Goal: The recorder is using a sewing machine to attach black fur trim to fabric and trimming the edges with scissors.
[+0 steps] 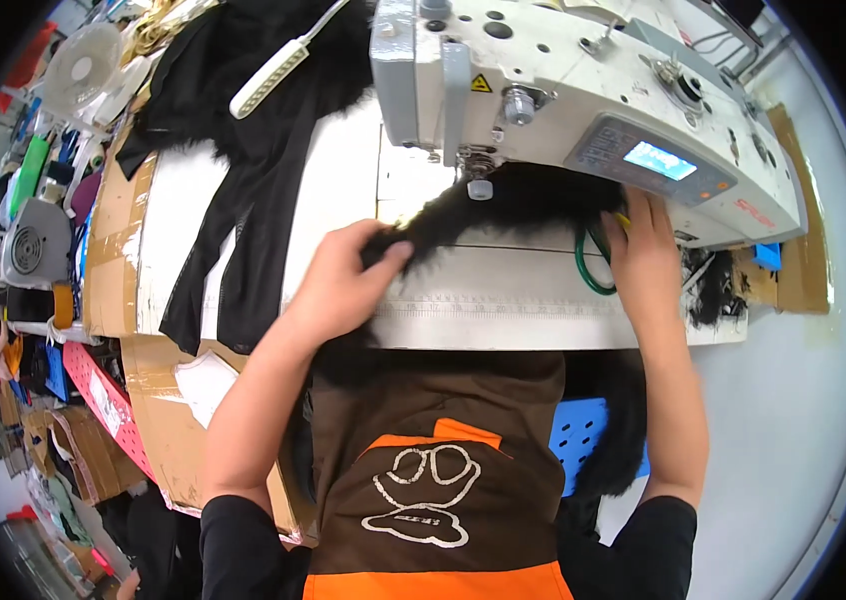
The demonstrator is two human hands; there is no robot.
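A strip of black furry fabric (533, 200) stretches across the bed of a white sewing machine (553, 90), passing beside the needle area. My left hand (348, 280) is closed on the strip's left end, thumb on top. At the other end, my right hand (648, 255) grips the fabric below the control panel; its fingertips are partly hidden by fur and machine. Green-handled scissors (586, 268) lie just left of my right hand, their blades out of sight under the fabric.
Black garment pieces with furry trim (263, 150) lie on the left of the white table (523, 300), under a white strip lamp (271, 78). Black fluff (718, 288) is heaped at the right end. Cardboard (113, 260) lines the left edge. A blue perforated seat (579, 435) is below.
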